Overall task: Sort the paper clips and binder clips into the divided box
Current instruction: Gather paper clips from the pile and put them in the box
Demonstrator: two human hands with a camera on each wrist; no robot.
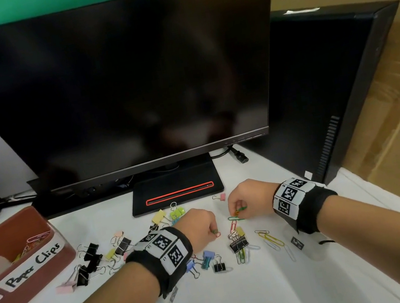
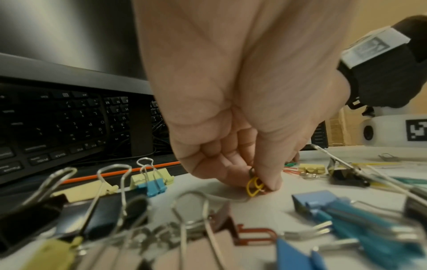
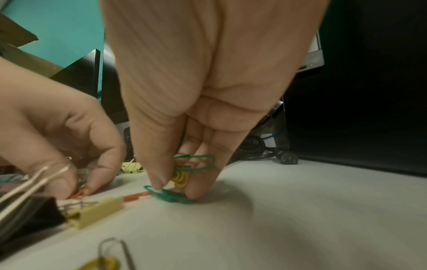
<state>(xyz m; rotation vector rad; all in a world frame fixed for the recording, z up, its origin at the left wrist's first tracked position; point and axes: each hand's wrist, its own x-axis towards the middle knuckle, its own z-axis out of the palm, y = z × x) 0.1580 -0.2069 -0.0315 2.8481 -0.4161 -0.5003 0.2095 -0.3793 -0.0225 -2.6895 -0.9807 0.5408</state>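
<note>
On the desk (image 1: pixel 244 297), both hands work among scattered clips. Left hand (image 1: pixel 197 224) grip pinches a yellow paper clip (image 2: pixel 254 186); right hand (image 1: pixel 248 200) grip pinches green paper clips (image 3: pixel 196 162). The divided box (image 1: pixel 30 282) sits at nine o'clock.

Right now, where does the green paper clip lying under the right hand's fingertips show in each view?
Head: green paper clip, centre, under right hand.
Left wrist: a green sliver right of the thumb, too blurred to confirm.
Right wrist: lower centre.
Shared landmark: yellow binder clip.

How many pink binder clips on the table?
3 pink clips: one by the monitor base, a small pale one mid-left, one near the box. The left arm may hide more.
</note>
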